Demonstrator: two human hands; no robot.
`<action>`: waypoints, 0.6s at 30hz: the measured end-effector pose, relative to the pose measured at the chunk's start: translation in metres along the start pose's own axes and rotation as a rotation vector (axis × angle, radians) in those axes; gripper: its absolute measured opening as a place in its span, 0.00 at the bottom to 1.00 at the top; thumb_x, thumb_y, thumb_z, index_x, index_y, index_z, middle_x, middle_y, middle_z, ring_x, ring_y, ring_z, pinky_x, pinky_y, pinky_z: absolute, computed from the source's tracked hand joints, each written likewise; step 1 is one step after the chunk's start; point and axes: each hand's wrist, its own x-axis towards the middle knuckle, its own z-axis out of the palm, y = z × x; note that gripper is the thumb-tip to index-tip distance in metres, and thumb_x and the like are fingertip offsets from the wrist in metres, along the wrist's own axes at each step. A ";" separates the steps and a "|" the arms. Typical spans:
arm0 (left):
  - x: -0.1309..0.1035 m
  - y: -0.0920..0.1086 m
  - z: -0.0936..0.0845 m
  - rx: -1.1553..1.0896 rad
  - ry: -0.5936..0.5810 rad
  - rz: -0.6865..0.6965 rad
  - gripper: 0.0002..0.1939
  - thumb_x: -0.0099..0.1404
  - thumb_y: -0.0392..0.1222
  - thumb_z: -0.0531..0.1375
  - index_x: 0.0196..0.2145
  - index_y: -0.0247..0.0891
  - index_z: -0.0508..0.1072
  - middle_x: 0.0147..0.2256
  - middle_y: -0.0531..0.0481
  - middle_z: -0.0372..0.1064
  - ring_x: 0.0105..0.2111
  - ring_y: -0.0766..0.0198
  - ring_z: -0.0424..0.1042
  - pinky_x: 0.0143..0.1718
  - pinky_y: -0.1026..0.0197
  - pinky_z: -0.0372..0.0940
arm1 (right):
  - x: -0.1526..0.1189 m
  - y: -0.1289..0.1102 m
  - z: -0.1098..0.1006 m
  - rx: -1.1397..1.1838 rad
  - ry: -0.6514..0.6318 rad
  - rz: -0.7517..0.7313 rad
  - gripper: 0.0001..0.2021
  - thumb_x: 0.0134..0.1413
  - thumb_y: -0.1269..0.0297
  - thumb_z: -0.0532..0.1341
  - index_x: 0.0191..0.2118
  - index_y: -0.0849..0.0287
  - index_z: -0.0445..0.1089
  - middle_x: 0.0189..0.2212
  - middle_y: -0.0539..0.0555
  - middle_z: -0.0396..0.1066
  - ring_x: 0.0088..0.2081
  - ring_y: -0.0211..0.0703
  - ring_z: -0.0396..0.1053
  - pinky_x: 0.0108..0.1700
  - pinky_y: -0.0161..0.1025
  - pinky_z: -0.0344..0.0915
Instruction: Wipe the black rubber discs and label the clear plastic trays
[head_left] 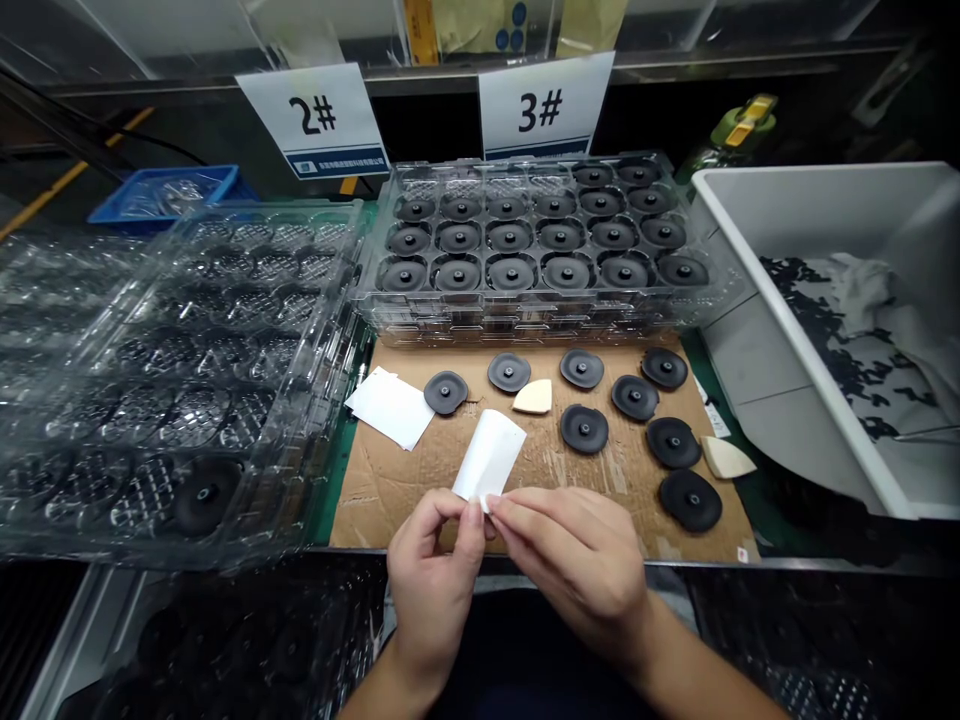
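My left hand (439, 565) pinches the near edge of a curled white paper sheet (491, 455) above the cardboard (405, 490). Against the same edge, close beside it, the fingertips of my right hand (581, 550) are pressed together. Beyond the sheet lie several black discs, one of them a black disc (509, 372) next to a cream wedge-shaped pad (534, 397). More discs spread to the right, near a second cream pad (726, 458). Other white sheets (391, 408) rest at the cardboard's left edge.
A stacked clear tray (547, 300) holding black discs stands behind the cardboard. Another clear tray (300, 350) is at the left, with a blue bin (232, 180) behind it. A white bin (802, 370) with small black parts stands at the right. Two paper signs hang behind.
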 end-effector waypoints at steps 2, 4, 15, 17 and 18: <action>-0.001 -0.002 0.000 0.018 -0.005 0.011 0.08 0.60 0.39 0.56 0.23 0.40 0.65 0.21 0.56 0.64 0.23 0.68 0.64 0.28 0.66 0.61 | 0.000 0.000 0.001 0.010 0.004 0.009 0.16 0.48 0.76 0.61 0.45 0.59 0.68 0.36 0.55 0.74 0.33 0.41 0.70 0.34 0.38 0.65; -0.002 -0.005 0.000 0.033 -0.005 0.035 0.07 0.60 0.38 0.56 0.24 0.40 0.65 0.22 0.56 0.63 0.23 0.68 0.64 0.28 0.66 0.61 | 0.002 -0.001 0.001 0.035 0.017 0.034 0.14 0.48 0.76 0.60 0.42 0.59 0.68 0.34 0.54 0.74 0.33 0.41 0.70 0.35 0.37 0.65; -0.001 -0.007 0.004 0.093 -0.018 0.303 0.06 0.59 0.29 0.56 0.28 0.39 0.66 0.25 0.56 0.63 0.26 0.69 0.64 0.29 0.66 0.61 | 0.006 -0.003 0.002 0.370 -0.048 0.480 0.04 0.51 0.71 0.59 0.32 0.57 0.71 0.27 0.48 0.71 0.25 0.33 0.63 0.25 0.31 0.58; 0.000 -0.008 0.003 0.111 -0.014 0.327 0.06 0.59 0.29 0.56 0.28 0.39 0.66 0.26 0.55 0.63 0.27 0.69 0.64 0.29 0.66 0.61 | 0.005 -0.002 0.000 0.385 -0.055 0.489 0.04 0.51 0.70 0.59 0.32 0.56 0.71 0.28 0.47 0.71 0.25 0.32 0.63 0.24 0.30 0.58; 0.000 -0.009 0.003 0.125 -0.010 0.341 0.06 0.59 0.29 0.56 0.29 0.39 0.66 0.26 0.55 0.63 0.27 0.69 0.64 0.29 0.66 0.61 | 0.005 -0.002 0.000 0.388 -0.052 0.482 0.05 0.51 0.70 0.59 0.33 0.56 0.71 0.28 0.47 0.72 0.25 0.32 0.63 0.25 0.30 0.58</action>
